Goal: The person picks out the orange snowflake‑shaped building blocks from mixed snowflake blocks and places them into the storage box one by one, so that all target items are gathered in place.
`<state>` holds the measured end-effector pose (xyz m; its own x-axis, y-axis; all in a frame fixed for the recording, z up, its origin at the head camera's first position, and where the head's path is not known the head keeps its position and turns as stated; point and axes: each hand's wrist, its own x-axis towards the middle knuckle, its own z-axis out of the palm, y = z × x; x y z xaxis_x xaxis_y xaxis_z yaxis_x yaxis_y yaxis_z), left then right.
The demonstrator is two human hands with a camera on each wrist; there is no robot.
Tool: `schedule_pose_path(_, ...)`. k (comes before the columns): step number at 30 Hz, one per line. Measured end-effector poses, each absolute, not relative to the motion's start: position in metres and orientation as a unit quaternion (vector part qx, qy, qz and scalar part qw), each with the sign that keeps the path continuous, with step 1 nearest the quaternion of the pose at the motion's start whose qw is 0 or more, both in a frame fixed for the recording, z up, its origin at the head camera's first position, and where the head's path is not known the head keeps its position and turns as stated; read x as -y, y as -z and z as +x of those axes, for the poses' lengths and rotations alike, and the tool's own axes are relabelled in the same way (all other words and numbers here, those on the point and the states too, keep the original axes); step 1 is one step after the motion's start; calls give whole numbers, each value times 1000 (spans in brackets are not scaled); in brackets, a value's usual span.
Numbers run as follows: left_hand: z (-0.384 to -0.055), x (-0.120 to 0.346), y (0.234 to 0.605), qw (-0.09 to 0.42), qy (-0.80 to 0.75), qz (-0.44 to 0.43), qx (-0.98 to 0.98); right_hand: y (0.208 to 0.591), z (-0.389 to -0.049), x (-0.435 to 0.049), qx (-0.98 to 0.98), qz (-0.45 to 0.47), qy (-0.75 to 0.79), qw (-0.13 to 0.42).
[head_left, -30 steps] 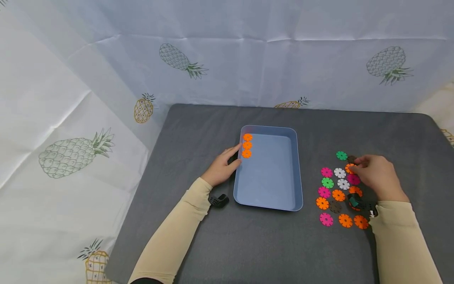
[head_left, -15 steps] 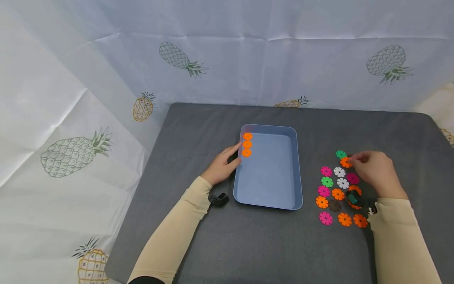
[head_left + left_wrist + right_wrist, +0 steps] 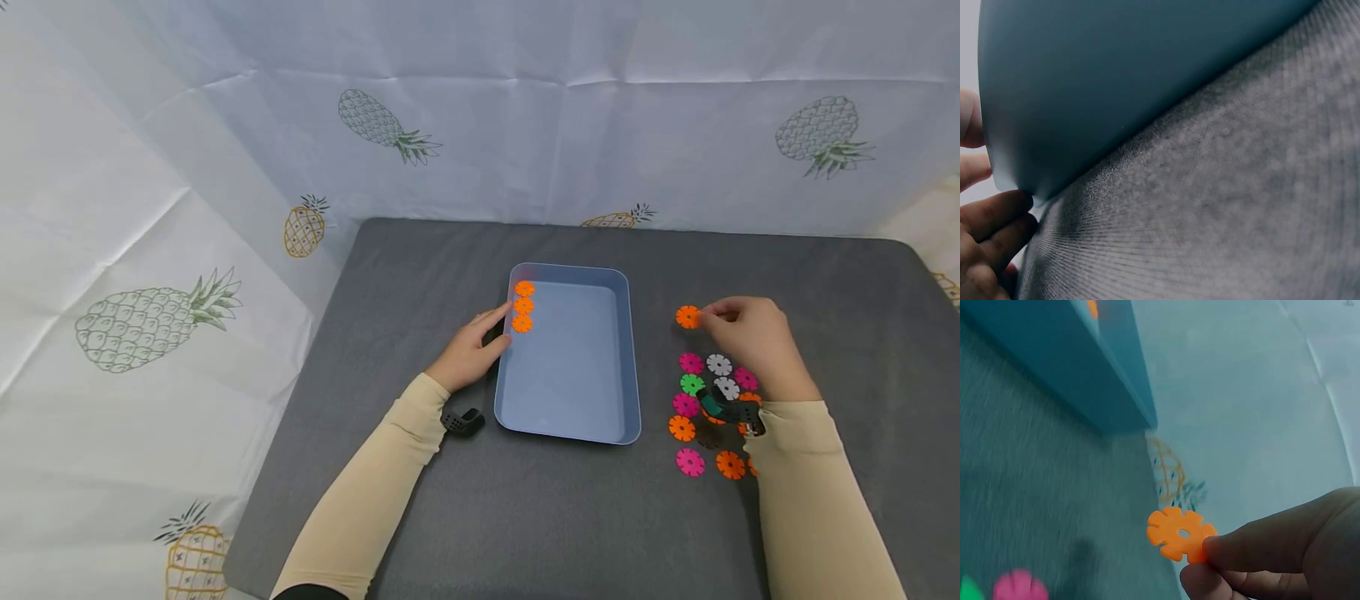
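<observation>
Fingers (image 3: pixel 1260 545) on disc (image 3: pixel 1169 534) edge (tray (image 3: pixel 1060 369) apart)

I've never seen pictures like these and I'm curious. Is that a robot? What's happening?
No robot: it's a person working bare-handed. The wide picture comes from a camera on their head, looking forward and down; the two close-ups come from cameras on their wrists. On the grey table sits a blue tray with three orange discs lined up inside. The left hand touches the tray's side. The right hand pinches another orange disc. More loose discs, including pink, green, white and orange ones, lie near the right arm.
</observation>
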<state>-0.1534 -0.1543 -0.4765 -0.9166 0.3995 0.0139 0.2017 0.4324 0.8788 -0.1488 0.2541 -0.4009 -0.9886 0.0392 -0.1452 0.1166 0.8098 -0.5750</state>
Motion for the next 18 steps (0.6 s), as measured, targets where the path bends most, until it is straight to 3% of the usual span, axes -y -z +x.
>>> schedule_pose_path(18, -155, 155, 480, 104, -502, 175, -841, 386, -173, -164, -940, -39, 334, 52)
